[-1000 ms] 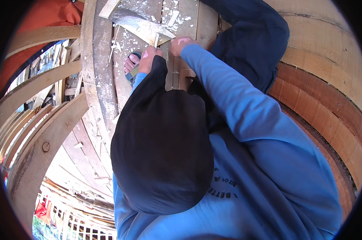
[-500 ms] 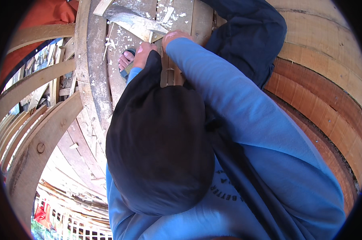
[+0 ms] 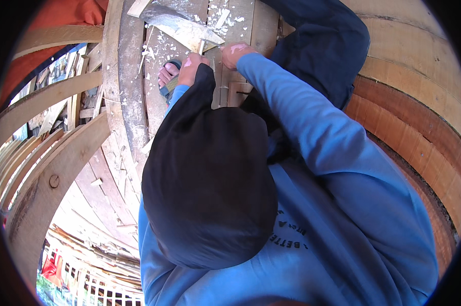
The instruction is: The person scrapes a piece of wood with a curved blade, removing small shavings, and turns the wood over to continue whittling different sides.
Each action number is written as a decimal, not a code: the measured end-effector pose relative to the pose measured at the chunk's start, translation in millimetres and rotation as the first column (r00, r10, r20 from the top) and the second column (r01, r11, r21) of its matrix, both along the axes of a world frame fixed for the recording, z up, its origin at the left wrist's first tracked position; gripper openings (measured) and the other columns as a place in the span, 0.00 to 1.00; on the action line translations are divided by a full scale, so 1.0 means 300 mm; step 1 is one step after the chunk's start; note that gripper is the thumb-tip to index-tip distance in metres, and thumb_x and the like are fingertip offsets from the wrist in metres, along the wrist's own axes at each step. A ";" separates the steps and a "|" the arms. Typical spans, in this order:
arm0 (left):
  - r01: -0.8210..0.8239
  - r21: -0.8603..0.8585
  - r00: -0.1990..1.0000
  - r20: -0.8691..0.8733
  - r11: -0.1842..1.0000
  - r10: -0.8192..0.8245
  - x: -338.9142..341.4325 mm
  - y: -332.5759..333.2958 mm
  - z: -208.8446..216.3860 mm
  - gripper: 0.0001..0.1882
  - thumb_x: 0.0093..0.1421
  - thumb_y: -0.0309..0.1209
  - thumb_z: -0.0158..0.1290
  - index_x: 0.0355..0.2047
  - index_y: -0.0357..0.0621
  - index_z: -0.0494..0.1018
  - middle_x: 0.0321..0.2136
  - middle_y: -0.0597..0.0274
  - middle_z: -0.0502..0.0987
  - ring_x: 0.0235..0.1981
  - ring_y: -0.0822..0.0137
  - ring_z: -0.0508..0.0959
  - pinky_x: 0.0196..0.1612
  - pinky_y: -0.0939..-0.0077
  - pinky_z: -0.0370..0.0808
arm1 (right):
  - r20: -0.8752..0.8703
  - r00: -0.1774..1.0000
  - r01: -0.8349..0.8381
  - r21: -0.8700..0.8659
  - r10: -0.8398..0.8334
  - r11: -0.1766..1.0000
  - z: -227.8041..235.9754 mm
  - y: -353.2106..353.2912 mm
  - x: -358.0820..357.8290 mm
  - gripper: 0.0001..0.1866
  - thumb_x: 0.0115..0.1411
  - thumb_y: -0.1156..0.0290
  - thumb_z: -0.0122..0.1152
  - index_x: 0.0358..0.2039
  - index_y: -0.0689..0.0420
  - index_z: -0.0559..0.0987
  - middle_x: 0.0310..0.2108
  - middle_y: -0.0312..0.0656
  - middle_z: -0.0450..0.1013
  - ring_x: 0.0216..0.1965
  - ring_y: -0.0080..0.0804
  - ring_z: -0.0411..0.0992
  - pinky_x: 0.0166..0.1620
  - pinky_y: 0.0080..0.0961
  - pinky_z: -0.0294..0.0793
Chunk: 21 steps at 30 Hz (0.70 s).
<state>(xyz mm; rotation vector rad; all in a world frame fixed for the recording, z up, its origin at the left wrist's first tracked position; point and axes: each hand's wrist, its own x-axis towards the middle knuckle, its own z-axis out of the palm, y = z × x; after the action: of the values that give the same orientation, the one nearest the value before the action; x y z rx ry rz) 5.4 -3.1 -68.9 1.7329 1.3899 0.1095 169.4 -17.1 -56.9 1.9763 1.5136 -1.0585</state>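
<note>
My left hand, at the top of the view, is closed around a thin pale wooden stick. Just right of it, my right hand is closed like a fist. A narrow pale-grey strip, like a blade, runs up to its fingers, but I cannot make out what it grips. Beyond both hands, a broad grey flat piece with a light wooden lower edge lies slanted on the boards. A pale wooden block touches its far left end. Wood shavings are scattered around.
A sandalled foot stands left of my left hand. A rounded black cloth hides the middle. Curved wooden slats line the left side, stacked planks the right. A white plastic basket is at lower left.
My right hand has drawn slightly nearer and to the right, away from my left hand, and the right elbow is more bent. The whole view has shifted a little.
</note>
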 end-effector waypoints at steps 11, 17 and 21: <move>0.017 -0.079 0.998 -0.052 0.997 -0.021 0.017 0.021 -0.018 0.19 0.57 0.38 0.50 0.31 0.29 0.78 0.34 0.31 0.79 0.42 0.36 0.80 0.48 0.50 0.74 | 0.091 0.994 0.061 -0.020 -0.059 0.998 -0.016 0.030 -0.032 0.20 0.66 0.68 0.45 0.53 0.58 0.79 0.54 0.47 0.76 0.54 0.50 0.76 0.56 0.42 0.76; 0.063 -0.058 0.996 -0.065 0.996 -0.067 0.025 0.037 -0.029 0.19 0.57 0.38 0.50 0.32 0.30 0.79 0.33 0.32 0.79 0.42 0.37 0.80 0.47 0.50 0.74 | 0.031 0.994 -0.108 0.014 0.107 0.994 -0.049 0.042 0.042 0.20 0.62 0.69 0.48 0.52 0.56 0.81 0.54 0.47 0.76 0.54 0.47 0.76 0.55 0.42 0.77; 0.022 -0.004 0.999 -0.033 1.000 -0.022 0.001 0.015 0.002 0.20 0.58 0.38 0.49 0.32 0.30 0.78 0.32 0.31 0.78 0.41 0.36 0.80 0.47 0.49 0.74 | -0.001 0.994 -0.106 -0.005 0.106 0.994 0.049 0.000 0.003 0.20 0.61 0.70 0.50 0.52 0.56 0.81 0.54 0.48 0.76 0.55 0.46 0.76 0.55 0.41 0.77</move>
<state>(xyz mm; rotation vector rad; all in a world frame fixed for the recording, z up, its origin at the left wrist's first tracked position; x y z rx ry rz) 5.8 1.3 -68.2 1.7537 1.3941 0.0670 170.2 -17.1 -42.3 1.8705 1.5955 -1.0177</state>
